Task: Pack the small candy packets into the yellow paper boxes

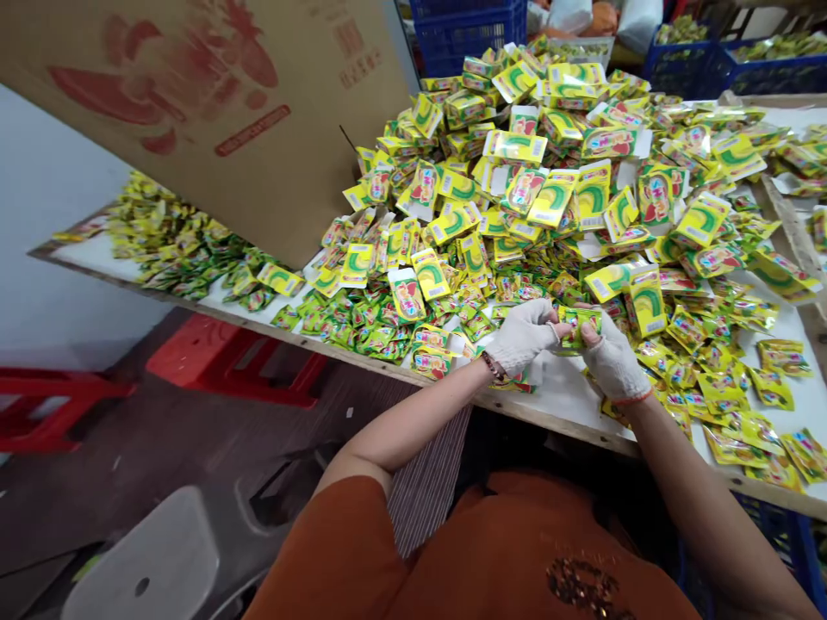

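My left hand (525, 334) and my right hand (613, 362), both in white cloth gloves, meet over the table's near edge. Together they grip a small stack of green and yellow sachets (580, 325), fingers closed round it from both sides. A large heap of yellow and green small cartons (549, 185) rises just behind the hands. Loose sachets (362, 327) lie scattered along the front of the white tabletop (568, 392). A beaded bracelet sits on my left wrist.
A big brown cardboard box (213, 103) leans over the table's left part. Blue plastic crates (465, 30) stand at the far side. Red plastic stools (226, 353) and a grey stool (148, 560) are on the floor at left.
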Demonstrator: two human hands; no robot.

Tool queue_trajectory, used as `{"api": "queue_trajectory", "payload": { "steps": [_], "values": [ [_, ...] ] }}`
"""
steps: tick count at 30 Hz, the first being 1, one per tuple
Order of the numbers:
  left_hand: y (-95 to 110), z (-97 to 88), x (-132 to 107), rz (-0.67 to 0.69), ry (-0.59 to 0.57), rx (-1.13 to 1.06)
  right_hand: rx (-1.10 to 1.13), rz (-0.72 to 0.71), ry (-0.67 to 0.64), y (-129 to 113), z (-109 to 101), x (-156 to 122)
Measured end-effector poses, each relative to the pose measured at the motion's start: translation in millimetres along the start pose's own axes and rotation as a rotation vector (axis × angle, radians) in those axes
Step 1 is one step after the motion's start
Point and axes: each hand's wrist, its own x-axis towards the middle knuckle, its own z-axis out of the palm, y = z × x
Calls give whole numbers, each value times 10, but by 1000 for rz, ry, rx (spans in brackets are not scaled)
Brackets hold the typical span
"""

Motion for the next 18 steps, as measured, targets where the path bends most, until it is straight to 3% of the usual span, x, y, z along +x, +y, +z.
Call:
{"api": "queue_trajectory", "payload": {
  "steps": [2, 4, 8, 10, 14, 18],
  "values": [
    [36, -110, 22, 13, -91, 145, 72, 49, -82, 30, 8, -8],
    [80, -291, 101, 99, -123, 416, 99, 73, -62, 59, 20, -10],
    [152, -831, 477, 365, 41, 1228, 111, 93, -2, 51, 44, 7],
    [163, -1115, 712, 409, 14, 1533, 85, 103, -8, 15, 52, 17],
    [165, -1532, 1002, 437, -175, 1753, 75, 140, 0, -36, 37, 22],
    [169, -1701, 935, 382, -223, 1814, 78, 135, 34, -49, 7, 18]
  ]
}}
